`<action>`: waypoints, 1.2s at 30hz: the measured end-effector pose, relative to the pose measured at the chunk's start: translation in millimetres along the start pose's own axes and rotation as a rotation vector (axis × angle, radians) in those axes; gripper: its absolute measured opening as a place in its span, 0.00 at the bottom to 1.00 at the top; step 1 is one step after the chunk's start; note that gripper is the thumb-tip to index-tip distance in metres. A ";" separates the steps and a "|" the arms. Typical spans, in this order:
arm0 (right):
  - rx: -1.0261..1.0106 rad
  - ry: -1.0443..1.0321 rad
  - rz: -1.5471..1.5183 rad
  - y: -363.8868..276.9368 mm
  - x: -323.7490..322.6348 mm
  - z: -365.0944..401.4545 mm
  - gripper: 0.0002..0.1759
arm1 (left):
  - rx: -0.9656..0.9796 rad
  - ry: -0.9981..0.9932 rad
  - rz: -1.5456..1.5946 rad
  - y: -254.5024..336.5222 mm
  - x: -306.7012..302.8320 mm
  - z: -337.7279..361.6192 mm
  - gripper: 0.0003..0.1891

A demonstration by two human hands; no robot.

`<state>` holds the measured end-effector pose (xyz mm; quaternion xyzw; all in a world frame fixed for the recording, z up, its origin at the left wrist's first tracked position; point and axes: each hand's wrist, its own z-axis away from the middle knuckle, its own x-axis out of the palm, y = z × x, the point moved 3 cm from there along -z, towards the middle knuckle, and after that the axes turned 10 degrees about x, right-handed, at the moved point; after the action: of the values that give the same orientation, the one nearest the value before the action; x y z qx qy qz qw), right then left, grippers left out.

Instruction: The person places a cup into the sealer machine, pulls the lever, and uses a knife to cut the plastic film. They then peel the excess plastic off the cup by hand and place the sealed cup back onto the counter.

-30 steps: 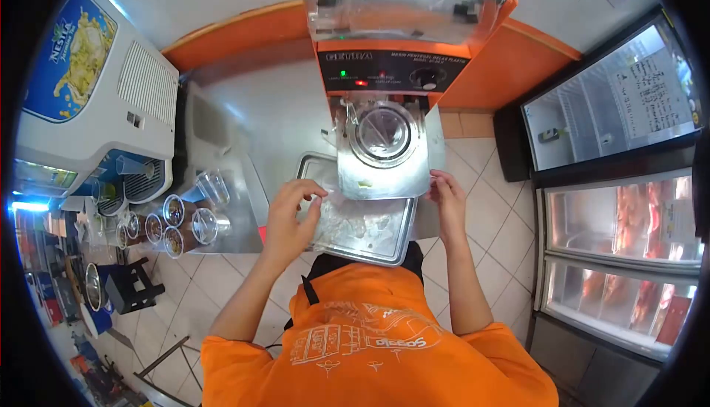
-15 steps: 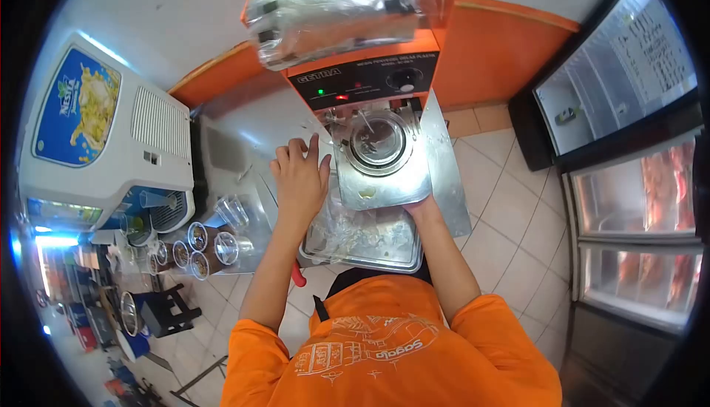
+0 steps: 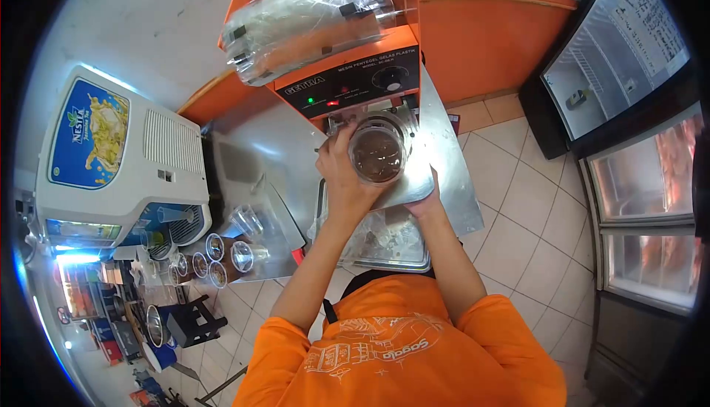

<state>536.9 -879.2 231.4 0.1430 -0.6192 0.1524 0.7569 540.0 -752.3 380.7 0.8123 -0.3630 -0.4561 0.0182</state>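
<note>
A clear plastic cup of brown drink (image 3: 377, 157) is in my left hand (image 3: 347, 181), whose fingers wrap around its left side. The cup overlaps the round holder in the metal sliding tray (image 3: 407, 194) of a cup sealing machine (image 3: 353, 82). At the tray's front right corner, my right hand (image 3: 425, 201) grips the edge, its fingers partly hidden underneath. Green and red lights glow on the machine's black panel, and a roll of clear film (image 3: 310, 26) sits above it.
Several cups of brown drink (image 3: 217, 274) stand at the left of the steel table (image 3: 451, 178), near a white drink dispenser (image 3: 163, 159). A red-handled knife (image 3: 298, 255) lies by the front edge. A shallow tray with plastic (image 3: 381, 241) is below the machine. Glass-door fridges (image 3: 647, 185) stand right.
My left hand, open beside the tray before, has moved right and closed around the cup. The cup now appears larger and nearer. My right hand stays at the tray's edge; the view has shifted.
</note>
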 end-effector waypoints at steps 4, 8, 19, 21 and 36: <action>0.025 -0.094 0.006 -7.4 -9.9 0.2 0.25 | -0.059 0.152 0.242 -11.9 17.6 13.1 0.57; -0.108 0.376 0.278 -21.4 12.9 23.2 0.25 | -0.085 0.268 0.585 -1.4 -21.0 12.5 0.46; -0.569 0.537 1.349 -34.5 66.2 114.9 0.12 | -0.635 0.271 0.732 -64.9 -107.6 85.2 0.25; -0.602 0.493 1.376 -26.3 86.5 111.0 0.11 | -0.794 0.453 1.147 -67.3 -99.6 91.9 0.27; -0.638 0.600 1.297 -3.3 90.4 143.8 0.08 | -1.026 0.757 1.106 -132.2 -46.0 151.3 0.23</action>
<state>426.6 -935.6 347.7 -0.5192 -0.3620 0.4112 0.6560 487.0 -581.5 278.2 0.5068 -0.4256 -0.1869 0.7260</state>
